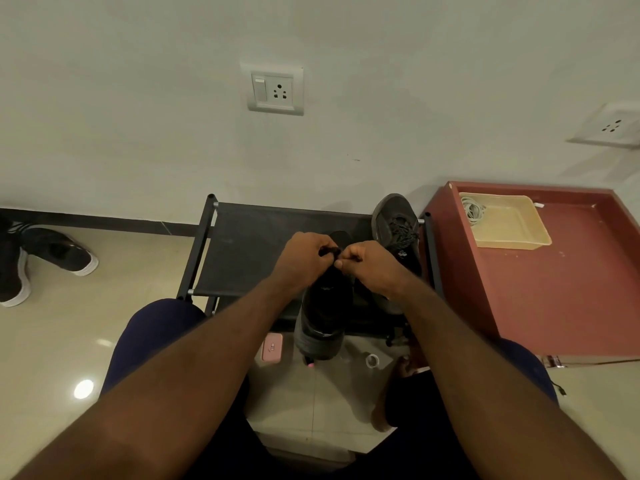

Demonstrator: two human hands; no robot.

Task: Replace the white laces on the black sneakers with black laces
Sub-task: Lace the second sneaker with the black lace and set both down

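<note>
As left hand pinches lace, right hand

White wall, beige tiled floor, black rack, red cabinet

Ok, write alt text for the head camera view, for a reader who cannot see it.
A person's left hand and right hand pinch a black lace above a black sneaker at the front of a low black shoe rack. A grey shoe sits on the rack to the right, and a red table beside it holds a cream tray.
</note>
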